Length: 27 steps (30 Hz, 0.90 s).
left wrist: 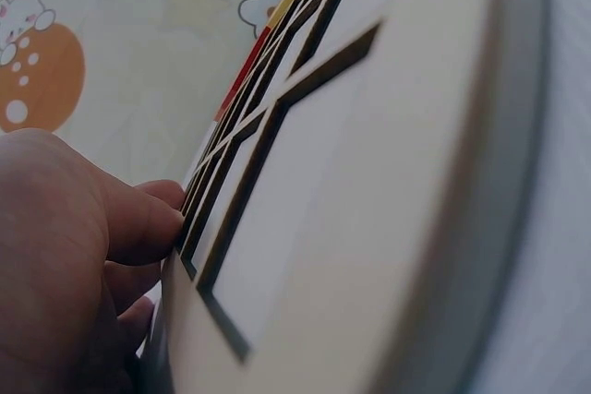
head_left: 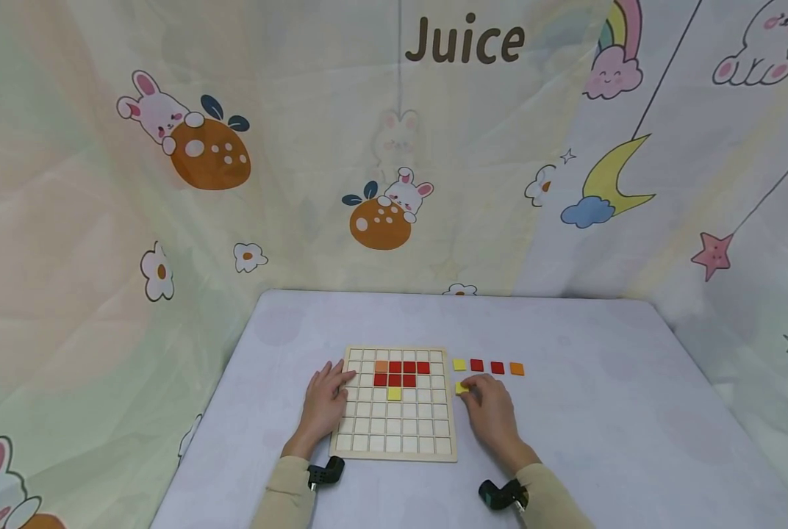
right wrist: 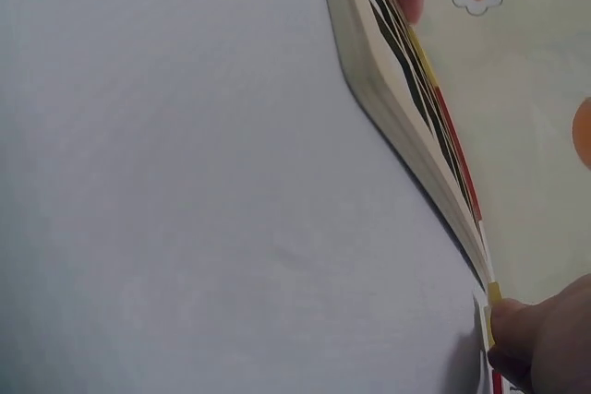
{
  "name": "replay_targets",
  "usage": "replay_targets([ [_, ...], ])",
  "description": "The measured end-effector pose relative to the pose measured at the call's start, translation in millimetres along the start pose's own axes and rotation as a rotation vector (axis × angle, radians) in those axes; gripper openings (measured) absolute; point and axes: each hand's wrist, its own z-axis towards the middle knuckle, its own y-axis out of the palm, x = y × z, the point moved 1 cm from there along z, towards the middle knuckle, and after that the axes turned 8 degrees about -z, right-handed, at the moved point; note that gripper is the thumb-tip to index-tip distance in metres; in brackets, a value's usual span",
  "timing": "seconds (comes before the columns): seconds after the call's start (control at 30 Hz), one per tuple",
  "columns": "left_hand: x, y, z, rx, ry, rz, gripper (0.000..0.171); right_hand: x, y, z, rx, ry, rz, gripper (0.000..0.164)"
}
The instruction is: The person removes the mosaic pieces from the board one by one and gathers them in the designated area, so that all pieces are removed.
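A square wooden grid board (head_left: 394, 458) lies on the table. Several red tiles (head_left: 409, 380), one orange tile (head_left: 381, 366) and one yellow tile (head_left: 395, 394) sit in its upper cells. My left hand (head_left: 324, 400) rests on the board's left edge, fingertips touching the rim; its fingers (left wrist: 138, 223) show there in the left wrist view. Just right of the board, my right hand (head_left: 492, 413) pinches another yellow tile (head_left: 461, 388) between thumb and fingers. That tile is mostly covered by the fingertips in the right wrist view, where the right hand (right wrist: 545, 339) appears at the lower right corner.
Beyond the right hand, a row of loose tiles lies on the table: a yellow tile (head_left: 459, 364), two red tiles (head_left: 476, 365) and an orange tile (head_left: 517, 369). A white cloth covers the table (head_left: 606, 411). Printed fabric (head_left: 301, 147) hangs behind and beside it.
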Motion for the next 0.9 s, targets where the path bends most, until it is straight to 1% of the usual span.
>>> replay_targets([
  [0.13, 0.5, -0.3, -0.5, -0.002, 0.0, 0.003, 0.037, 5.7, -1.0, 2.6, 0.004, -0.003, -0.004, 0.019],
  [0.37, 3.6, -1.1, -1.2, -0.001, 0.0, 0.006, 0.036, 13.3, -1.4, 7.4, -0.019, 0.0, 0.003, 0.017],
  [0.6, 4.5, -1.3, -0.9, 0.002, 0.003, 0.007, 0.036, 12.6, -2.2, 9.3, -0.008, -0.014, 0.005, 0.017],
  [0.9, 3.8, -0.9, -0.4, 0.002, -0.008, 0.009, 0.036, 11.8, -1.2, 11.3, -0.016, -0.005, -0.009, 0.019],
])
